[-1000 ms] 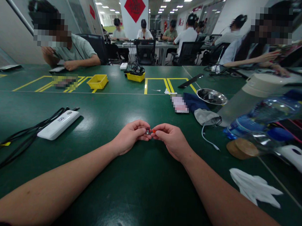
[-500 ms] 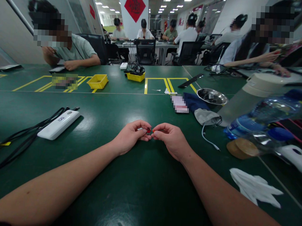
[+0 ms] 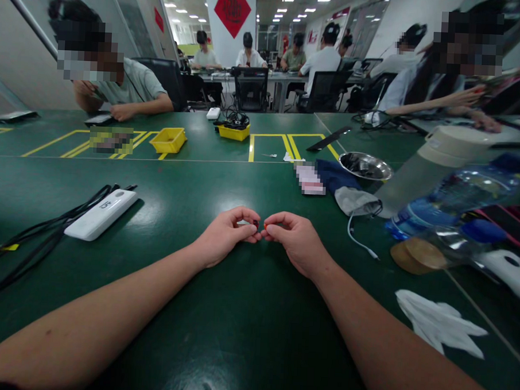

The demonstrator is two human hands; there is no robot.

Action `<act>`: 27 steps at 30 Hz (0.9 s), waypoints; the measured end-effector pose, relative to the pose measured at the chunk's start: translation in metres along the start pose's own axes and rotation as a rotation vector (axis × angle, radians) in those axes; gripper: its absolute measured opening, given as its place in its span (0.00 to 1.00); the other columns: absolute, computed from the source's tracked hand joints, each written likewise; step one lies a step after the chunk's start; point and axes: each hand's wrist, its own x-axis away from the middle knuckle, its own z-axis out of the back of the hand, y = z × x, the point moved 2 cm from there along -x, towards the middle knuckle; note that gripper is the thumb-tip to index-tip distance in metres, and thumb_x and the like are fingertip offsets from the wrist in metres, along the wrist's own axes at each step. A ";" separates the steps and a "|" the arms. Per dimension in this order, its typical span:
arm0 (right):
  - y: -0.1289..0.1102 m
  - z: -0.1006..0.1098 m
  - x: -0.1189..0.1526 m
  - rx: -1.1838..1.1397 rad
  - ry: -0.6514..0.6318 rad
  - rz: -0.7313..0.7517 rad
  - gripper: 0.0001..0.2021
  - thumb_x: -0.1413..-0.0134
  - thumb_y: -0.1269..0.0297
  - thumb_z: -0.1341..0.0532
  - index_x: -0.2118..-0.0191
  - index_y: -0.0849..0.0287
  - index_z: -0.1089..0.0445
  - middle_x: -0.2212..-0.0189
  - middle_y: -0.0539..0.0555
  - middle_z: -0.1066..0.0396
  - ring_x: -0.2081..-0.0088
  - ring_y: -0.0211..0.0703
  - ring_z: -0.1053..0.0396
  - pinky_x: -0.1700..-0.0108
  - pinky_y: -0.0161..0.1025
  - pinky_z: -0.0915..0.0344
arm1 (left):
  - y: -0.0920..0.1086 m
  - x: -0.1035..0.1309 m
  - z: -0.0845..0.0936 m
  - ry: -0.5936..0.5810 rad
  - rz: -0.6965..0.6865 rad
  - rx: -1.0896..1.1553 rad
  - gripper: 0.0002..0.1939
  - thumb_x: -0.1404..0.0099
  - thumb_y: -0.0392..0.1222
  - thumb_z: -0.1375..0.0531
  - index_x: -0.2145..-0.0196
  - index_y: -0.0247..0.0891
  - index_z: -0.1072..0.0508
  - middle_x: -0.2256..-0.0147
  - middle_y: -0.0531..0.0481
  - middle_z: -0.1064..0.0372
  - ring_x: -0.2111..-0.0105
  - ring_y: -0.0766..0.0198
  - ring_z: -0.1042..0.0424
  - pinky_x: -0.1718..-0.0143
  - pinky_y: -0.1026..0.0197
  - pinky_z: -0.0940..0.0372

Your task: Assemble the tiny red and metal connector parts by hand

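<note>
Where the dark green table (image 3: 246, 321) spreads across the view, two forearms reach in from the lower corners and meet near its middle. Across it, at the far left, a person in a pale shirt (image 3: 142, 86) sits with both arms at the table edge. On the right side stands a frosted bottle (image 3: 410, 173) with a cream lid, and a blue-tinted water bottle (image 3: 458, 189) is just beside it, nearer. To the left of the frosted bottle are a metal bowl (image 3: 375, 177) and a blue and grey pouch (image 3: 355, 202), and farther left sits a yellow tray (image 3: 169, 147).

The left hand (image 3: 223, 236) and right hand (image 3: 300, 243) face each other over bare tabletop, well apart from all those goods. Each is closed in a pinch of thumb and fingers; their lower fingertips come very near each other, though I cannot tell if they touch. A white power bank (image 3: 101, 215) lies to the left of the left hand, near black cables.

Smallest are the two pieces held at the fingertips: a dark piece (image 3: 256, 224) in the left hand's pinch, and just to its right an orange piece (image 3: 266, 225) in the right hand's, mostly hidden by the fingers.
</note>
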 end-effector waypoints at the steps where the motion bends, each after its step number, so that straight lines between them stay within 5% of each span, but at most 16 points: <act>1: 0.000 0.000 0.000 -0.001 -0.001 -0.001 0.05 0.52 0.69 0.33 0.66 0.60 0.26 0.71 0.53 0.24 0.68 0.42 0.25 0.61 0.41 0.31 | 0.000 0.000 0.000 -0.004 -0.006 -0.019 0.12 0.40 0.35 0.36 0.58 0.36 0.29 0.63 0.50 0.29 0.66 0.68 0.25 0.62 0.64 0.30; 27: 0.000 0.000 0.000 -0.020 -0.006 -0.021 0.06 0.53 0.69 0.34 0.66 0.60 0.27 0.71 0.53 0.24 0.68 0.42 0.25 0.61 0.43 0.30 | -0.001 -0.002 0.000 0.020 -0.009 -0.071 0.10 0.38 0.35 0.40 0.57 0.35 0.29 0.65 0.48 0.26 0.66 0.66 0.25 0.61 0.62 0.31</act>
